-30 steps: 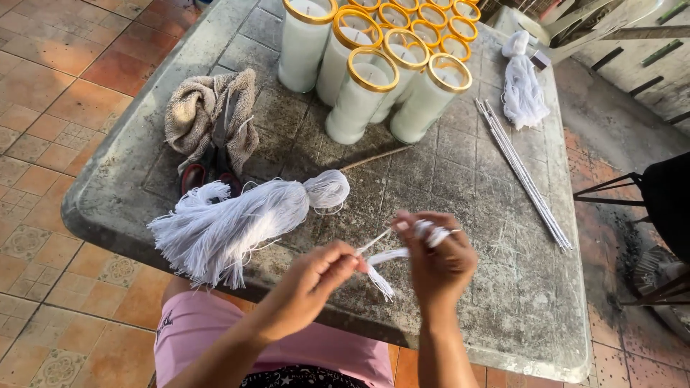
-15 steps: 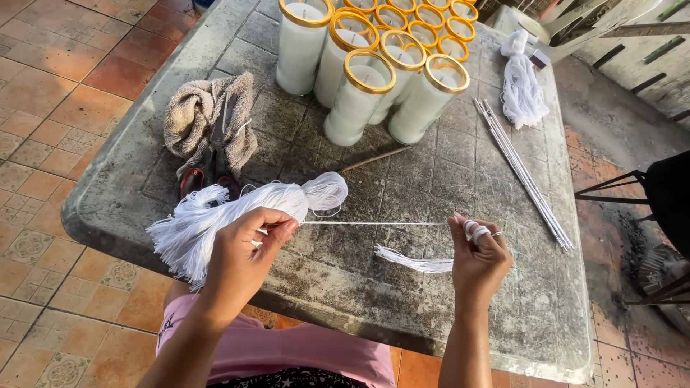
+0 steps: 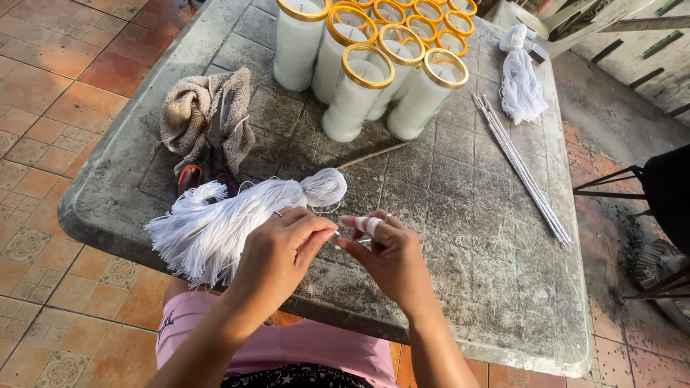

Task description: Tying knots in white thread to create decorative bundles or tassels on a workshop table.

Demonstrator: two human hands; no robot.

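My left hand (image 3: 280, 251) and my right hand (image 3: 388, 259) meet above the near edge of the grey stone table (image 3: 467, 215). The fingertips of both pinch a thin white string (image 3: 338, 236). White string is wound around my right index finger (image 3: 368, 225). A big bundle of cut white strings (image 3: 230, 219), tied at one end, lies just left of my left hand, partly hidden by it.
Several tall white candles in glass jars with gold rims (image 3: 374, 65) stand at the back. A beige cloth (image 3: 208, 115) lies over red-handled scissors (image 3: 190, 178) at left. Thin metal rods (image 3: 521, 169) and another white string bundle (image 3: 519, 79) lie at right. A dark chair (image 3: 661, 194) stands beside the table.
My hands, which had pulled a string taut and far apart, have come together again near the table's front, with the string now gathered between the fingertips.
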